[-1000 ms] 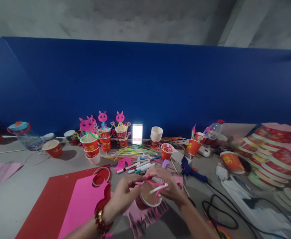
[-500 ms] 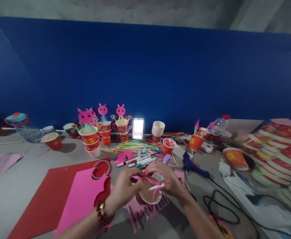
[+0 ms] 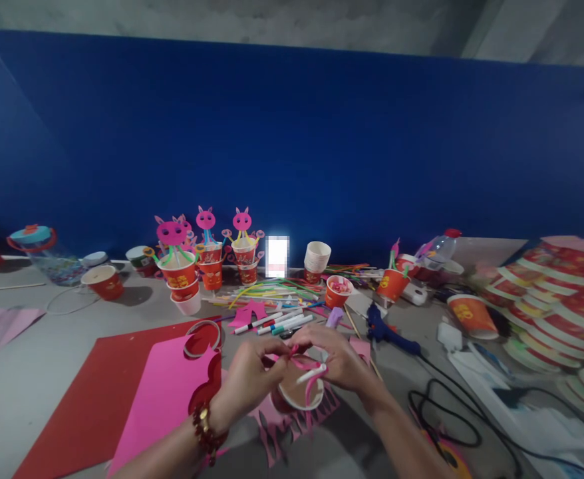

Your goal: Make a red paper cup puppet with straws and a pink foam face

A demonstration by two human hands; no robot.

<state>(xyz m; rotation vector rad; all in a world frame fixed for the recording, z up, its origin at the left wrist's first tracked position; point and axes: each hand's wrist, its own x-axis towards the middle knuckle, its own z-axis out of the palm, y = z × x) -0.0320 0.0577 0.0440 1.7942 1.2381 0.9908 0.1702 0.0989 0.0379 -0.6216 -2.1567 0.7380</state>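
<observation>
Over a paper cup (image 3: 299,392) at the front centre, both hands meet at a thin pink strip (image 3: 302,361). My left hand (image 3: 259,369), with a beaded bracelet at the wrist, pinches the strip's left part between thumb and fingers. My right hand (image 3: 339,359) is closed on its right part, where a short white stick (image 3: 312,374) also shows near the fingertips. The strip curls down across the cup's open mouth. Cut pink paper (image 3: 296,429) with a fringed edge lies beneath the cup.
Red (image 3: 82,392) and pink sheets (image 3: 157,399) lie at left. Behind the hands are markers (image 3: 277,322), coloured pipe cleaners (image 3: 272,291) and decorated cups (image 3: 179,276). A blue glue gun (image 3: 392,336) with a black cord and leaning cup stacks (image 3: 561,299) are at right.
The pink strip has shifted slightly between my fingers, and its loop at the fingertips looks more upright. Both hands keep almost the same place and grip.
</observation>
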